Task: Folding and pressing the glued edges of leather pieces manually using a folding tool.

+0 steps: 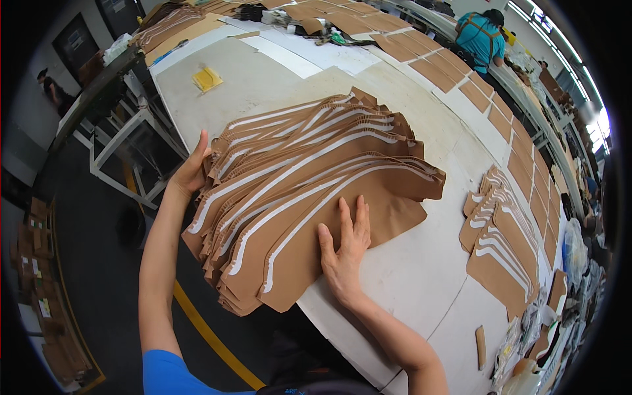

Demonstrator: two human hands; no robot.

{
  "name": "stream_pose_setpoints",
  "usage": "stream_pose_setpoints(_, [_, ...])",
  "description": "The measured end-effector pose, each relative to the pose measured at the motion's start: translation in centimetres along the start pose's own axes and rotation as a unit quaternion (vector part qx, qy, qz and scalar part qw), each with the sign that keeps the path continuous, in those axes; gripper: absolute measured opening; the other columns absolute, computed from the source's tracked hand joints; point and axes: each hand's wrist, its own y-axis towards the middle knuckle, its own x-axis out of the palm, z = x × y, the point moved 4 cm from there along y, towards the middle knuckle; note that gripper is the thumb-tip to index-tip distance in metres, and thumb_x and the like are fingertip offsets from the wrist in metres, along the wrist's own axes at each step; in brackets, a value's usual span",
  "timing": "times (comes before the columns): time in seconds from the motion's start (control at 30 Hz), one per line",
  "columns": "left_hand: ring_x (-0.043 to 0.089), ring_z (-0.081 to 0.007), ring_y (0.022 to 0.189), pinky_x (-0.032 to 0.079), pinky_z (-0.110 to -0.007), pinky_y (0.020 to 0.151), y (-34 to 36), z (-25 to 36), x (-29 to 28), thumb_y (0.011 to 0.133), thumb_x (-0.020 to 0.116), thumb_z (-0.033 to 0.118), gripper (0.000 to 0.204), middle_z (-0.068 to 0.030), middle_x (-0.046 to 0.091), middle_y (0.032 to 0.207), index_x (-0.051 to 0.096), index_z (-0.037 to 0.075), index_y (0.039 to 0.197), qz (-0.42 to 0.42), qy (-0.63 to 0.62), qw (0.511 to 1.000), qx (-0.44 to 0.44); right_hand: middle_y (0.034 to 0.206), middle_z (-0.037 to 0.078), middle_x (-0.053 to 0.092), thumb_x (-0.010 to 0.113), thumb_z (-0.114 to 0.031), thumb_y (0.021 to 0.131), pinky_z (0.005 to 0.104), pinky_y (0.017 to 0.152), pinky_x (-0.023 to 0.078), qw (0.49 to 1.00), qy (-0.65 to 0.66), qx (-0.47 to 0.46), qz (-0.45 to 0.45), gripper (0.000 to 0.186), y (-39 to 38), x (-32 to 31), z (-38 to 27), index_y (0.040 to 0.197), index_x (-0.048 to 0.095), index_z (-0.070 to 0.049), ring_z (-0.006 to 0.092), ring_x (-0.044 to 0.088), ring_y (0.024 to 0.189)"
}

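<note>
A large, fanned stack of brown cut panels (309, 178), each with a curved white strip along one edge, lies on the pale table and juts over its near-left edge. I cannot tell whether they are leather or fabric. My right hand (347, 253) rests flat on the front panel, fingers spread. At the stack's left side my left hand (191, 171) touches the panel edges, with one finger stretched upward; its other fingers are partly hidden by the panels.
A smaller pile of similar panels (500, 243) lies to the right. A yellow packet (207, 79) sits at the far left of the table (428, 296). Brown rectangular pieces (431, 72) line the far side. A person in a teal shirt (482, 39) bends over another table.
</note>
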Motion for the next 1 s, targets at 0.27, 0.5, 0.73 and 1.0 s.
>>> stream_pose_setpoints(0.27, [0.058,-0.0337,0.139,0.050,-0.051,0.116,-1.4,-2.3,6.6,0.109,0.036,0.068,0.083,-0.0214,0.051,0.158,0.042,0.003,0.159,-0.205,-0.301,0.922,0.134,0.175,0.023,0.017,0.066,-0.040,0.104,0.0640,0.127,0.010,1.000,-0.016,0.006,0.020,0.072,0.6,1.7,-1.0,0.165,0.038,-0.013,0.0458,0.012,0.162])
stream_pose_setpoints(0.5, [0.074,-0.0338,0.114,0.063,-0.048,0.098,-3.1,-2.1,5.9,0.104,0.060,0.029,0.052,-0.0275,0.069,0.133,0.059,-0.007,0.142,-0.182,-0.281,0.941,0.054,0.177,0.023,0.012,0.068,-0.050,0.101,0.0725,0.123,0.004,0.998,-0.035,0.001,0.045,0.075,2.1,4.0,-2.5,0.166,0.041,-0.023,0.0484,0.005,0.162])
stream_pose_setpoints(0.73, [0.077,-0.0320,0.099,0.067,-0.046,0.083,-3.2,-1.1,-6.1,0.102,0.060,0.021,0.037,-0.0269,0.075,0.115,0.071,-0.012,0.114,-0.152,-0.165,0.961,0.162,0.179,0.019,0.003,0.059,-0.052,0.105,0.0748,0.121,0.003,0.993,0.040,-0.030,0.103,0.067,4.2,6.6,-4.0,0.166,0.042,-0.030,0.0469,-0.004,0.163])
stream_pose_setpoints(1.0, [0.064,-0.0345,0.130,0.055,-0.051,0.112,-0.9,4.9,-4.2,0.109,0.047,0.041,0.062,-0.0255,0.054,0.152,0.045,0.001,0.156,-0.054,-0.099,0.985,0.128,0.179,0.018,0.007,0.061,-0.048,0.104,0.0769,0.120,0.013,0.990,0.016,-0.059,0.125,0.074,10.8,12.5,-6.3,0.168,0.034,-0.022,0.0508,0.009,0.160])
